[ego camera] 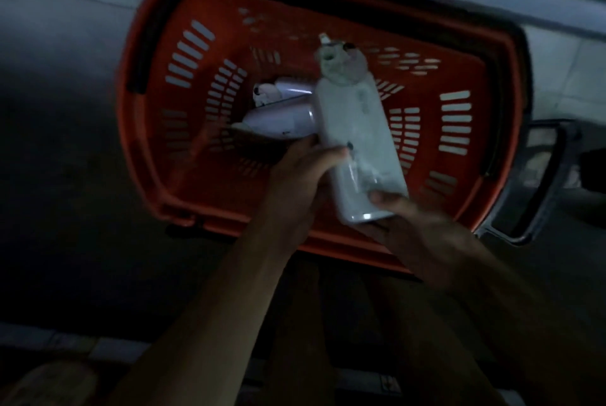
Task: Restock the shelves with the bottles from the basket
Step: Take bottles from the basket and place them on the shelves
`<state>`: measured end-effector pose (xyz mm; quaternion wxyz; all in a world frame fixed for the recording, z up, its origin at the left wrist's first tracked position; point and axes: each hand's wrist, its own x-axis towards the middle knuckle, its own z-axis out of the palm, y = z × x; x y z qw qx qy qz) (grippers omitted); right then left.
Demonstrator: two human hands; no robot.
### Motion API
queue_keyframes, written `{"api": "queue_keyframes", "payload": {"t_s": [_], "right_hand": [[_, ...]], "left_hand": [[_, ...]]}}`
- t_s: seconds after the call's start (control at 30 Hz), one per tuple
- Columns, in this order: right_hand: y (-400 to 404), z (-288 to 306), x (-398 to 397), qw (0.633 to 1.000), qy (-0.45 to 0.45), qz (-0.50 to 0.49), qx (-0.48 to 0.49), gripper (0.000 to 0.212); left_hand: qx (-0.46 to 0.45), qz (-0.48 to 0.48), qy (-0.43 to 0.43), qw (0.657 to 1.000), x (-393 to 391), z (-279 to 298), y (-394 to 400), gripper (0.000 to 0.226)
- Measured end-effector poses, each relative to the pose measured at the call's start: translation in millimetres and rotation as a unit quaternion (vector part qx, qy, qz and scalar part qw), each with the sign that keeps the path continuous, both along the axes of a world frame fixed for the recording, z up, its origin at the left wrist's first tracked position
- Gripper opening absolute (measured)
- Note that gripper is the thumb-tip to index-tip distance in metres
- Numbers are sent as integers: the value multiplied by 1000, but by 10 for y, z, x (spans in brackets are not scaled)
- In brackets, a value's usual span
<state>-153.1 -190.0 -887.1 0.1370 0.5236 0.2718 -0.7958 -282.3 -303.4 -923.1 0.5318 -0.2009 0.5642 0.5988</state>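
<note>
Just both hands' fingers closed around white bottle above basket

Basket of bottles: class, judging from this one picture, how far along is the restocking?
Done: cannot be judged, since the shelves barely show here; the orange basket is nearly empty, though. In hand: one white bottle is held over the basket by both hands, left hand at its side and right hand under its base. Left: two white bottles lie inside, waiting.
</note>
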Motion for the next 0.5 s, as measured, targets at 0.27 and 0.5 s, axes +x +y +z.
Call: {"api": "queue_keyframes", "payload": {"t_s": [0.27,0.5], "right_hand": [[6,1214,-209,985,49,158,45,63],[8,2537,-737,972,119,130,158,46]], "left_hand": [[27,-65,58,996,-361,1206,-267,37],[37,-62,112,991,-575,2793,-482,39]]}}
